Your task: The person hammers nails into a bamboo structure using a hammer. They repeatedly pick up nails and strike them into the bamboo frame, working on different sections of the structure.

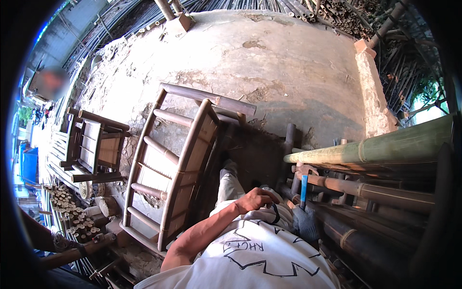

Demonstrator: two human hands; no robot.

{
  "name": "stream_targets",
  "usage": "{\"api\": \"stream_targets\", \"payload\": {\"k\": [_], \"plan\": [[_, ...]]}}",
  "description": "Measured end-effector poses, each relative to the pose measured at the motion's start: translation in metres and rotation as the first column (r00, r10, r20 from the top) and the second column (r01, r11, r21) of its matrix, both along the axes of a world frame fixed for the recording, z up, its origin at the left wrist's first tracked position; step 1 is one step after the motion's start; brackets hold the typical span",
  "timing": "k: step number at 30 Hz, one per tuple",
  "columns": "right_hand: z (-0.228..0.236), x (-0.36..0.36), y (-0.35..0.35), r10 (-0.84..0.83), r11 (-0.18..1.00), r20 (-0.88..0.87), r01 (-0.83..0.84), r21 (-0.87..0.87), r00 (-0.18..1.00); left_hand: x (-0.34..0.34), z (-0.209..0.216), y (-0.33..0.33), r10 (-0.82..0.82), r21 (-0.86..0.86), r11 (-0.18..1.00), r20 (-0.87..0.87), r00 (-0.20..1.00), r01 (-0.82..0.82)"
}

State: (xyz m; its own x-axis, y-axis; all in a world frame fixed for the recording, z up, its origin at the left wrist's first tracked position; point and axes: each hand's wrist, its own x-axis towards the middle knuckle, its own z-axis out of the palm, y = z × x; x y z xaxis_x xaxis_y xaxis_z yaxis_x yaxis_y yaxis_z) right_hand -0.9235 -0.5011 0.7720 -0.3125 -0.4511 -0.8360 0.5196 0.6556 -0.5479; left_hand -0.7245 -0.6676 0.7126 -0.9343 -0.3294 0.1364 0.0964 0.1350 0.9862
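Observation:
My left hand (256, 200) is bare and held in front of my waist, over the white shirt (269, 255). Its fingers are curled, and whatever may be inside them is hidden. A dark loop (276, 215) hangs just beside those fingers. On my right hand (306, 224) is a grey glove, closed around a narrow blue tool (304, 190) that points away from me; its exact kind does not show. Just past the tool's tip, a reddish-brown shape (304, 169) rests near the bamboo; I cannot make out what it is.
Thick bamboo poles, one green (375, 147) and one brown (380, 191), lie at my right. A long bamboo bench frame (178, 166) stands left of my legs, with a bamboo chair (98, 144) beyond. Cut bamboo (74, 216) is stacked at left; a blurred person (50, 83) is far left.

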Motion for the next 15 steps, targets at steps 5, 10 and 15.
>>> {"api": "stream_targets", "payload": {"k": [5, 10, 15], "plan": [[-0.01, 0.003, -0.027, 0.023, 0.992, 0.009, -0.022, -0.123, 1.0, -0.026, 0.018, -0.019, -0.007, -0.025, 1.0, 0.149, 0.989, 0.011], [0.023, 0.022, -0.087, 0.11, 0.987, -0.012, -0.11, -0.114, 0.994, -0.021, 0.045, -0.048, 0.096, 0.096, 0.981, 0.52, 0.849, -0.17], [0.013, 0.035, -0.154, 0.253, 0.958, -0.096, -0.264, -0.116, 0.963, 0.004, 0.054, -0.106, 0.164, -0.036, 0.984, 0.546, 0.821, -0.173]]}}
